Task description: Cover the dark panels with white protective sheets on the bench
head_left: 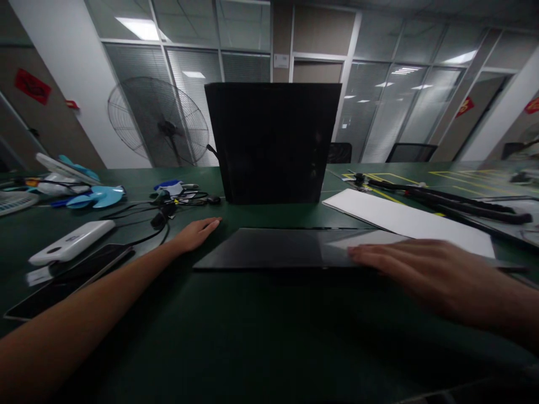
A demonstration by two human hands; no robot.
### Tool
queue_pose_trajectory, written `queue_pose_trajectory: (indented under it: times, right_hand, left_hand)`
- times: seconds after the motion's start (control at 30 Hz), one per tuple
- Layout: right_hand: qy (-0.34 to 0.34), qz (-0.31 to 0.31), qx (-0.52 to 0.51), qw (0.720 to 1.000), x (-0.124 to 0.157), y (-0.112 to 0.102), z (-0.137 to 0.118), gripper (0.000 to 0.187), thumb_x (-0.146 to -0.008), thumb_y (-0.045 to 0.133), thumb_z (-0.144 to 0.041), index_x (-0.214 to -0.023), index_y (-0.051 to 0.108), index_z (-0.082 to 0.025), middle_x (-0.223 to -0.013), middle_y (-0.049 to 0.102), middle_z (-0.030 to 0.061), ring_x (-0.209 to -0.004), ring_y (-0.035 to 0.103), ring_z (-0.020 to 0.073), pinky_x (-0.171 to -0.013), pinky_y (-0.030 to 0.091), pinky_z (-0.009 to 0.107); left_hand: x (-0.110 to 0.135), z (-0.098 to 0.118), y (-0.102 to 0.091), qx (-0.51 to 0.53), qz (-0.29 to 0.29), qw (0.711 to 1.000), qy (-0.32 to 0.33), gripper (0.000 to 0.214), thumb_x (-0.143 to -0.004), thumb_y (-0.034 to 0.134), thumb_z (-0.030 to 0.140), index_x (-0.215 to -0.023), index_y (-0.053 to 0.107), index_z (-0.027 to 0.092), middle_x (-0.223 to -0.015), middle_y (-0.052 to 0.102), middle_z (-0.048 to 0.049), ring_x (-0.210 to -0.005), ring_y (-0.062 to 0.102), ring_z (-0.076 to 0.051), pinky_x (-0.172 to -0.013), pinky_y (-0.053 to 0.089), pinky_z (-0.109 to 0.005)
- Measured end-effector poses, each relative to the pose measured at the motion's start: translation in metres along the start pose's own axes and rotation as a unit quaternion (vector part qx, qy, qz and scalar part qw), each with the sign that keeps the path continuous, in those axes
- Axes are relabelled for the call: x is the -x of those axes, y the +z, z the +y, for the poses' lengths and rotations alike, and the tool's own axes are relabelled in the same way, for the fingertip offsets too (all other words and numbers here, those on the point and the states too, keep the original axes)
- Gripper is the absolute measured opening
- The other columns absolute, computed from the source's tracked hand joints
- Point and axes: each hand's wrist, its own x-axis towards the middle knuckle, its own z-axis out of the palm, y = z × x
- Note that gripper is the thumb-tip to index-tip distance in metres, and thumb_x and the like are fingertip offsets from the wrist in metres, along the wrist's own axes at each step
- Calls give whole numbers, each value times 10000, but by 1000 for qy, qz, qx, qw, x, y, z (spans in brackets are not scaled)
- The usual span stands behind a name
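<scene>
A dark, glossy flat panel (269, 249) lies low across the green table in front of me, mirroring some white on its right part. Over its right side is my right hand (429, 275), slightly blurred, with the fingers stretched out and the fingertips at the panel's surface; its thumb is hidden. My left hand (197, 234) rests on the table just past the panel's left end, fingers stretched out and holding nothing. Behind the panel stands an upright black box-like case (275, 146), too dark to make out details.
A white sheet (404, 216) and black tube-like parts (455, 199) lie to the right. Leftward are a white power bank-like device (72, 242), a dark phone-like slab (67, 286), tangled cables (164, 210) and light-blue fan blades (96, 196). A large standing fan (162, 123) is behind the table.
</scene>
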Motion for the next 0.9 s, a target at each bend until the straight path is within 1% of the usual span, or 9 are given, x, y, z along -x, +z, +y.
queue_pose_trajectory:
  times: [0.07,0.23,0.33,0.43,0.5,0.6,0.67,0.77,0.9]
  right_hand:
    - [-63,-72,-35,995,-16,27,-18,496,-1047,432,-249,-1524,564,-273,-1433,664,79,-1177,715,243,-917,608,399]
    - [-82,-214,-210,950,-54,81,-25,761,-958,638,-603,-1612,466,-254,-1617,474,114,-1456,499,333,-1166,463,496]
    - [-54,-220,-264,937,-77,95,12,658,-1009,584,-538,-1597,480,-262,-1609,499,94,-1439,521,288,-1161,462,462]
    - [90,-142,-169,971,-82,117,77,570,-1059,461,-495,-1573,499,-253,-1578,535,103,-1379,569,285,-1167,440,494]
    - [177,-117,-58,975,-70,138,124,598,-1042,464,-492,-1552,519,-185,-1585,515,150,-1432,503,321,-1222,355,518]
    - [323,-142,38,935,-30,169,182,699,-958,577,-528,-1526,542,-121,-1640,421,201,-1539,313,406,-1235,280,583]
    - [380,-182,35,906,-2,182,207,633,-995,499,-561,-1447,624,-136,-1538,545,203,-1440,463,386,-1171,380,541]
    - [414,-214,24,885,26,187,226,665,-1028,419,-598,-1442,629,-122,-1417,638,224,-1247,623,345,-1043,484,461]
    - [415,-229,34,880,29,180,228,545,-1053,409,-524,-1349,705,-174,-1294,705,207,-1110,676,327,-969,491,469]
  left_hand:
    - [1,-2,-3,25,7,1000,-7,948,-934,211,845,-1458,647,186,-1529,610,-74,-1424,561,-318,-1245,356,-392]
    - [2,-11,-8,95,8,995,36,959,-942,192,865,-1404,691,188,-1552,580,-87,-1470,511,-313,-1287,275,-428]
    - [4,-14,-8,72,-13,996,57,883,-911,349,863,-1396,696,212,-1617,493,-100,-1513,450,-321,-1290,261,-471]
    - [4,-15,-8,9,-19,999,49,781,-859,510,802,-1402,691,271,-1655,445,-69,-1538,411,-324,-1290,256,-498]
    - [3,-17,-6,-15,-18,999,43,730,-871,526,741,-1420,679,284,-1665,436,-55,-1541,408,-309,-1287,268,-483]
    - [-2,-20,-2,-29,-13,998,52,681,-905,515,679,-1427,673,271,-1661,446,-60,-1540,412,-293,-1286,275,-461]
    - [-5,-23,2,-28,-8,998,62,668,-918,517,661,-1427,674,258,-1654,456,-70,-1535,420,-289,-1286,275,-451]
    - [-9,-25,8,-29,-4,997,68,659,-926,521,653,-1428,674,254,-1653,460,-70,-1542,408,-285,-1291,264,-440]
    - [-8,-21,11,-30,-12,998,62,635,-931,513,644,-1433,667,287,-1661,450,-43,-1553,389,-265,-1294,256,-444]
